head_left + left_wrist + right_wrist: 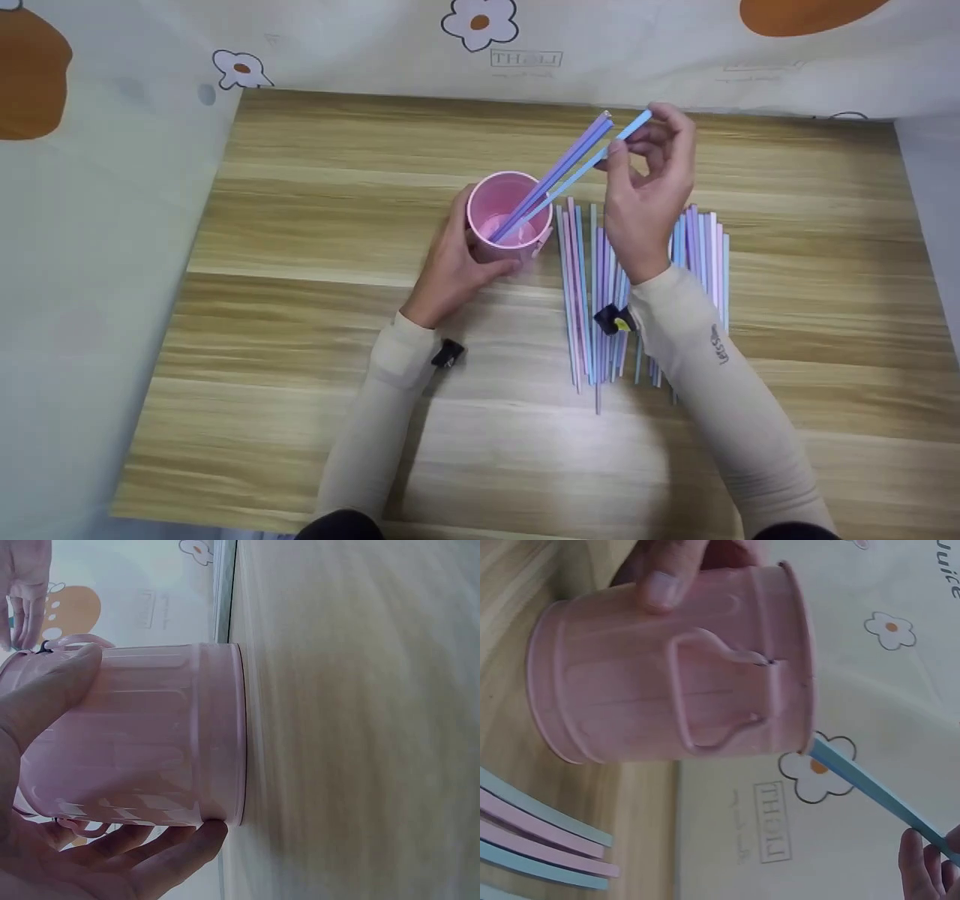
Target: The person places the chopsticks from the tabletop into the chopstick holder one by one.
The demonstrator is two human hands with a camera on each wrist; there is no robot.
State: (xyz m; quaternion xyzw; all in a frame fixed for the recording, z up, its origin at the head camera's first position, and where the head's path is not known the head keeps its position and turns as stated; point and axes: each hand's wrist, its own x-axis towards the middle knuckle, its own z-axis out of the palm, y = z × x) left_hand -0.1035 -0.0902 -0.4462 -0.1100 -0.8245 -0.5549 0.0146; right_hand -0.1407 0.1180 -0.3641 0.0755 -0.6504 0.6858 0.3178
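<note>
A pink bucket-shaped cup with small side handles stands on the wooden table, and my left hand grips it round the side. In the left wrist view the thumb lies along one side of the cup and the fingers along the other. Purple and blue straws lean inside the cup against its rim. My right hand pinches a light blue straw near its upper end; its lower end is inside the cup. In the right wrist view that straw slants out past the rim.
Several loose straws in pink, blue and purple lie side by side right of the cup, partly under my right forearm. More straws lie beyond that arm. A patterned sheet rises behind the table.
</note>
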